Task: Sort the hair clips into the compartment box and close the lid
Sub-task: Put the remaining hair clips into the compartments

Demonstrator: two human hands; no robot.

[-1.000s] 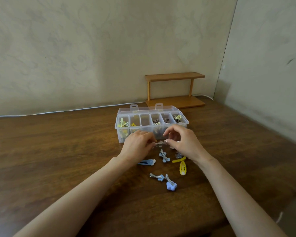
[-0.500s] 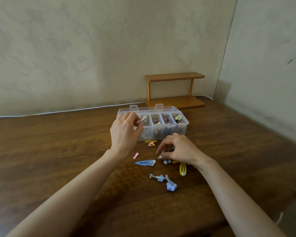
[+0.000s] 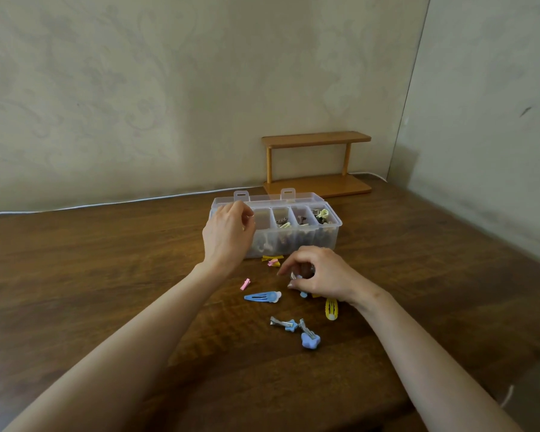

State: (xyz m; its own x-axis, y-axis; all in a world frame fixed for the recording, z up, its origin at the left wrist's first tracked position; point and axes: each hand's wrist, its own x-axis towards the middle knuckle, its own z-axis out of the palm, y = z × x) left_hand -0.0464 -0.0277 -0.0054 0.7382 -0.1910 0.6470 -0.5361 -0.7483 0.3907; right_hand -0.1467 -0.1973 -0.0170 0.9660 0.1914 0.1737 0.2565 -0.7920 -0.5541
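Rising slightly, right hand (image 3: 325, 275) is pinching a light, slippery clip (image 3: 294, 275) mid-body; left hand (image 3: 228, 235), at eleven o'clock over box (image 3: 325, 241), grip untellable.

No text, label, brand, number or sign can be read here. The clear compartment box (image 3: 328, 243) and its lid (image 3: 272, 198) show no legible marking, though a fine moulded mark in the plastic might be too small to tell. The hair clips (image 3: 261, 297) on the counter (image 3: 106, 275) and the wooden shelf (image 3: 317, 138) at the far wall look plain.
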